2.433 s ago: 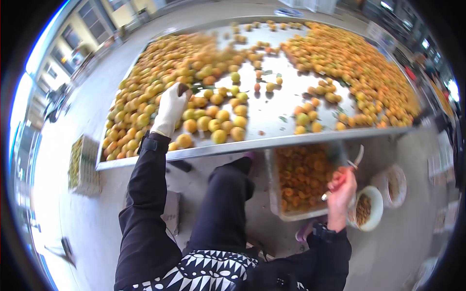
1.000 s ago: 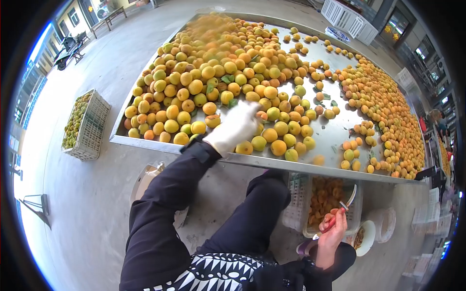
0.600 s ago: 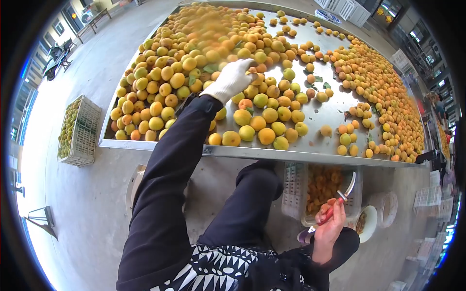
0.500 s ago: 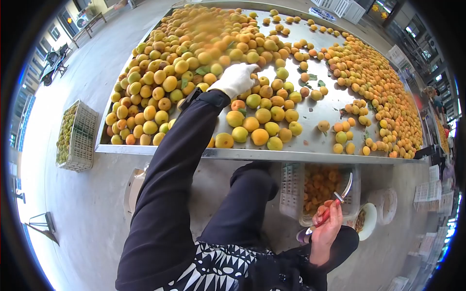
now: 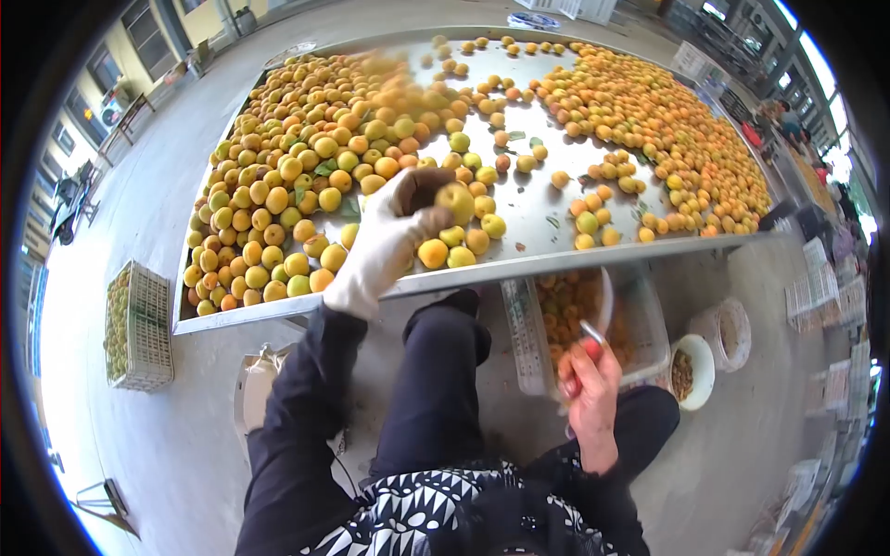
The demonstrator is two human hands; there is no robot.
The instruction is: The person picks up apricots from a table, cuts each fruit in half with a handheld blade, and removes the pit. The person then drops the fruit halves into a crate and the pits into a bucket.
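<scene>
My left hand (image 5: 385, 236), in a white glove with stained fingertips, is closed round a yellow-green apricot (image 5: 456, 204). It is above the near edge of a metal table (image 5: 547, 209), where many loose apricots (image 5: 278, 199) lie in heaps. My bare right hand (image 5: 595, 398) grips a curved knife (image 5: 606, 306) by its red handle, with the blade pointing up and away. Behind the knife, below the table edge, a plastic crate (image 5: 525, 347) contains orange apricot pieces (image 5: 563, 310). The right fingers are slightly blurred.
A white bowl (image 5: 707, 366) with brown pits and a whitish bucket (image 5: 734, 335) stand right of my knee. On the left floor is a crate (image 5: 153, 324) full of fruit. The table's raised metal rim (image 5: 246, 318) runs across in front of me.
My left hand has drawn back from the fruit pile towards me, now with an apricot in its fingers. My right hand has risen slightly with the knife. The camera view has shifted.
</scene>
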